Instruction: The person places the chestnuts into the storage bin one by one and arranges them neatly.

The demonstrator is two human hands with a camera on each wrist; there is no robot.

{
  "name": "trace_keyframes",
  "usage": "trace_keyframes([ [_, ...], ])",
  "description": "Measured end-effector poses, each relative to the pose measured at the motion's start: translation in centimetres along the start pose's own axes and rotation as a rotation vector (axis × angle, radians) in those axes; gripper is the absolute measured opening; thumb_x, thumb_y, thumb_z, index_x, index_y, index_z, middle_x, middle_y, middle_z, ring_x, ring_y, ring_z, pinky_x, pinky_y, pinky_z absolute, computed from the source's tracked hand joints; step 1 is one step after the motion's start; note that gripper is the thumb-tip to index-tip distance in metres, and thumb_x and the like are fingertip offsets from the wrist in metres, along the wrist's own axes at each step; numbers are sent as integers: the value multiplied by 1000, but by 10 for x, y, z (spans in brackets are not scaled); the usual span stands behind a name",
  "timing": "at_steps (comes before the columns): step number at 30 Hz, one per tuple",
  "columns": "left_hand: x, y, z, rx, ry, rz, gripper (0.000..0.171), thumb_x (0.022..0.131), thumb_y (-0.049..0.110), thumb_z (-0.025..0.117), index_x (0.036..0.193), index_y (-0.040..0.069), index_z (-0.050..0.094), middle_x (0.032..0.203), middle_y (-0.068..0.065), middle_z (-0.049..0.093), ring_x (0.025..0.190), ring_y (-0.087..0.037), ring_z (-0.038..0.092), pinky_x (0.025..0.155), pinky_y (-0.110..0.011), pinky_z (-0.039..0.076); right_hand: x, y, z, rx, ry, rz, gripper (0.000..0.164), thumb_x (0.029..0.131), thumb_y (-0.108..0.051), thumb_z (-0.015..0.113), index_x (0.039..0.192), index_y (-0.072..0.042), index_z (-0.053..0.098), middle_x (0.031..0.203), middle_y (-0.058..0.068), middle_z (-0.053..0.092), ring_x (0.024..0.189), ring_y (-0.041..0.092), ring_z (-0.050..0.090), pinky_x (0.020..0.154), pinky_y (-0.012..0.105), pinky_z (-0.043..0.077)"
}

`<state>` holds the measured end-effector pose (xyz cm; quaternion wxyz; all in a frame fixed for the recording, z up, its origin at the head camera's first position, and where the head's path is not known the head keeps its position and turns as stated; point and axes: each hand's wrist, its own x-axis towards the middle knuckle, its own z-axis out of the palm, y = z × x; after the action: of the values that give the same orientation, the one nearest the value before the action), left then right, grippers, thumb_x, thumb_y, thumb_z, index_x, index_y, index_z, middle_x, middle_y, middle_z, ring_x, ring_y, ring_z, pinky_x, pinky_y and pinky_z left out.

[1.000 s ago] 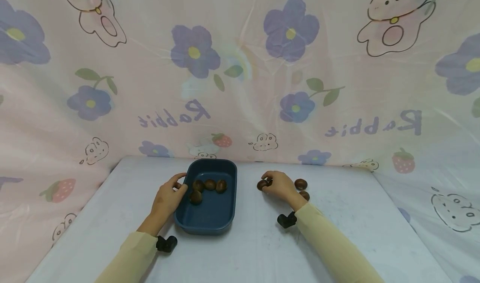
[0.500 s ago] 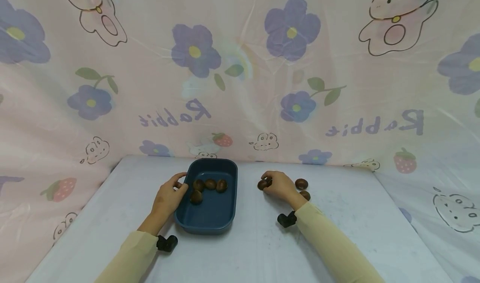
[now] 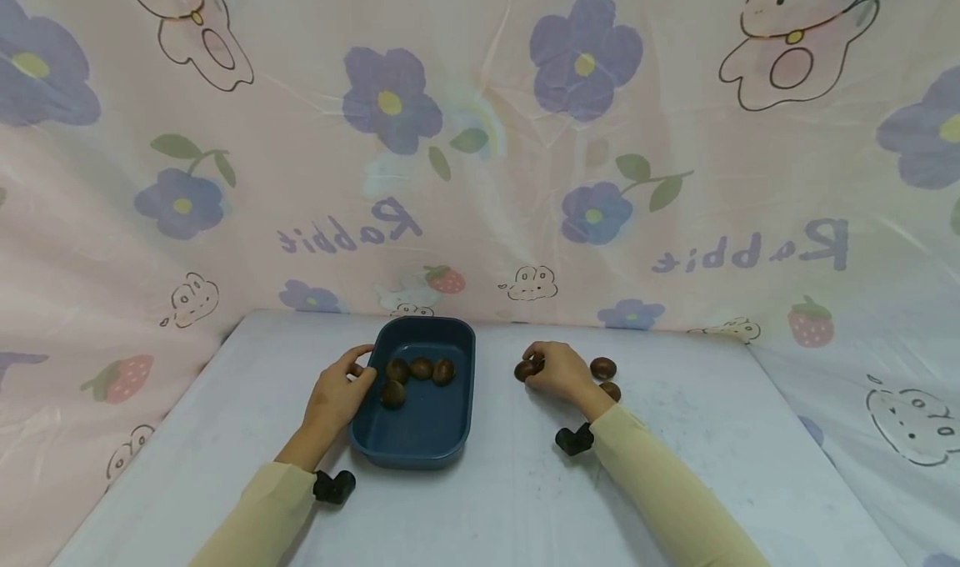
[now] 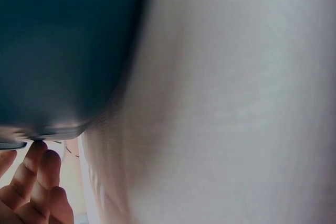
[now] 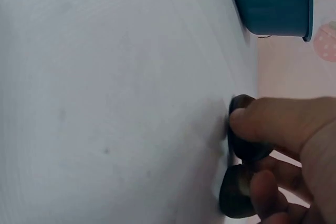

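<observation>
In the head view my left hand (image 3: pixel 337 393) rests against the left side of a blue plastic tub (image 3: pixel 416 438), thumb and forefinger at its rim. The left wrist view shows fingertips touching the tub (image 4: pixel 58 51) from outside. Several brown chestnuts (image 3: pixel 392 394) lie inside, toward its far half. To the right of the tub, my right hand (image 3: pixel 561 375) is down at the table. Its thumb presses on one chestnut (image 5: pixel 247 145) in the right wrist view, with fingers behind it. A second chestnut (image 5: pixel 235 195) sits right beside, by the curled lower fingers.
Two more chestnuts lie right of my right hand, one farther back (image 3: pixel 603 368) and one partly behind the wrist (image 3: pixel 611 392). A white-covered table (image 3: pixel 495 509) bears everything. A printed curtain (image 3: pixel 480 175) hangs behind the table's far edge.
</observation>
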<state>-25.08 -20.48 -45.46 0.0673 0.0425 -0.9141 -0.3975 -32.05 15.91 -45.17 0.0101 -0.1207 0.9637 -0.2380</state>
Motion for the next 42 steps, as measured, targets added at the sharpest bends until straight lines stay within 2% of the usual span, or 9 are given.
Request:
trace_keyframes([
  [10,0,1,1,-3,3,12,46,93,30,52,138,25,50,97,-6,65,75,-19,56,63,-29,43,-5,-6,-3,34,-16,16,31,71,-22,79,100,-24,69,91,-4,67,76,12,58,70,32,46],
  [16,-1,1,1,-1,4,8,46,93,31,52,139,26,50,98,-6,64,75,-19,56,64,-29,43,-6,-12,-5,62,2,-9,33,71,-22,80,102,-24,69,96,-4,68,71,9,59,64,28,45],
  [27,0,-1,1,3,7,3,45,93,31,52,138,27,50,98,-6,64,77,-19,56,64,-29,43,-11,-32,-14,54,28,-57,35,71,-26,79,104,-26,69,99,-4,69,67,11,54,61,29,43],
  [42,-1,2,1,-7,5,-6,46,92,30,50,138,26,50,97,-6,64,75,-19,56,64,-29,42,-15,-60,-17,69,65,-154,33,71,-30,78,103,-27,69,92,-7,68,77,11,58,67,31,46],
])
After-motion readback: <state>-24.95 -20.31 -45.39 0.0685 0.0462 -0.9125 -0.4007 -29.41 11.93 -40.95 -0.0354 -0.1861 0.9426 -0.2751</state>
